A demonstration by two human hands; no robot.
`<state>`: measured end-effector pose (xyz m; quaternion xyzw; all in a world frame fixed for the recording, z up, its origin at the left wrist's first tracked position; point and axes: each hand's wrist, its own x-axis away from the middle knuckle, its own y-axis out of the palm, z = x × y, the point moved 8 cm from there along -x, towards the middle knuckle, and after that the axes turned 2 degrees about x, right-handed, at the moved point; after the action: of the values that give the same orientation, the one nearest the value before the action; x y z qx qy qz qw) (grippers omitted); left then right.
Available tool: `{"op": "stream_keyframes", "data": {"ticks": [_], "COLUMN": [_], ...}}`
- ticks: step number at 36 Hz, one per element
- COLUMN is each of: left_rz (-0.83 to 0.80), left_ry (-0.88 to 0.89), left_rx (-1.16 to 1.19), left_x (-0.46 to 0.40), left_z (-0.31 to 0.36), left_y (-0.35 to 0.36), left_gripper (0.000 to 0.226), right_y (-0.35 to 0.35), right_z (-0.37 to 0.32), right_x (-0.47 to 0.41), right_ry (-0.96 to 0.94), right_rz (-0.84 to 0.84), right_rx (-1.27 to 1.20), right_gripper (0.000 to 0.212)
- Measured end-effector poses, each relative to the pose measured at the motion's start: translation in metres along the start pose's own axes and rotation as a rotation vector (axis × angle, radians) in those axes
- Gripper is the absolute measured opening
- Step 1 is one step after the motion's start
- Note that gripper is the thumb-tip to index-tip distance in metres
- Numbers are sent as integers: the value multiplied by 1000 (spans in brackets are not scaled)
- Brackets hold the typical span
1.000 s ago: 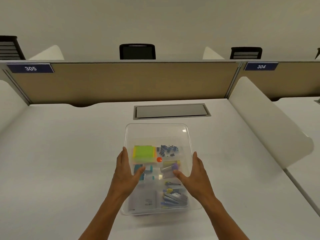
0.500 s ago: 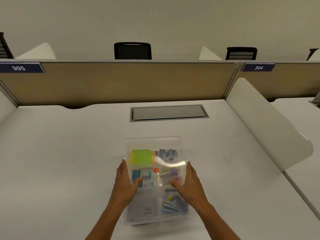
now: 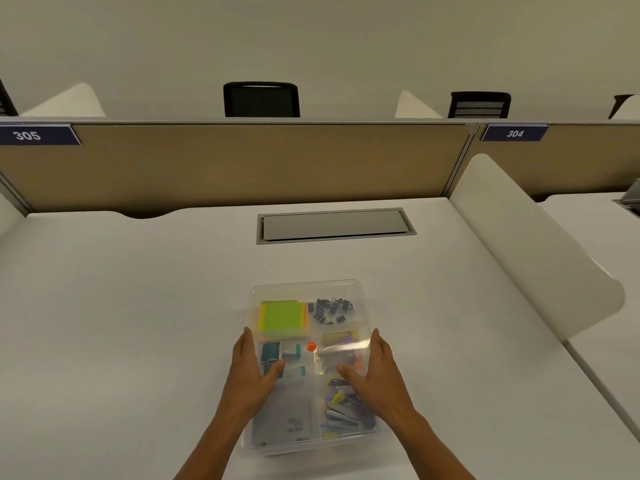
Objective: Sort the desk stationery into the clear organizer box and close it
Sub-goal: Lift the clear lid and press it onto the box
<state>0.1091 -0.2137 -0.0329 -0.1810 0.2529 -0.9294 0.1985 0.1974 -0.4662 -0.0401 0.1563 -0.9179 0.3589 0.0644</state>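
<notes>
Organizer box [image 3: 360, 292] on the white desk [image 3: 121, 306], lid on, a hand at each side.
Left hand [image 3: 251, 370] and right hand [image 3: 374, 370] lie flat on the clear lid, fingers straight along its edges, thumbs turned inward (gripping nothing). Inside: green sticky notes [image 3: 282, 315], black binder clips [image 3: 330, 310], an orange dot [image 3: 311, 347].

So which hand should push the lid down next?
Probably both, as neither is better placed. The left hand and right hand lie flat on opposite sides of the lid, level with each other, so pressing together looks most even.
</notes>
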Motion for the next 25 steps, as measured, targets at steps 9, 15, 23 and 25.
{"op": "stream_keyframes", "data": {"ticks": [9, 15, 23, 25], "left_rz": [41, 155, 193, 199], "left_ry": [-17, -65, -131, -139], "left_rx": [41, -42, -19, -9], "left_x": [8, 32, 55, 57], "left_z": [-4, -20, -29, -29], "left_y": [-3, -11, -7, -6], "left_gripper": [83, 78, 69, 70], "right_y": [-2, -16, -16, -17], "right_z": [7, 13, 13, 12], "right_x": [7, 19, 21, 23], "right_ry": [11, 22, -39, -46], "right_rz": [78, 208, 210, 213], "right_rx": [211, 295, 255, 276], "right_gripper": [101, 81, 74, 72]}}
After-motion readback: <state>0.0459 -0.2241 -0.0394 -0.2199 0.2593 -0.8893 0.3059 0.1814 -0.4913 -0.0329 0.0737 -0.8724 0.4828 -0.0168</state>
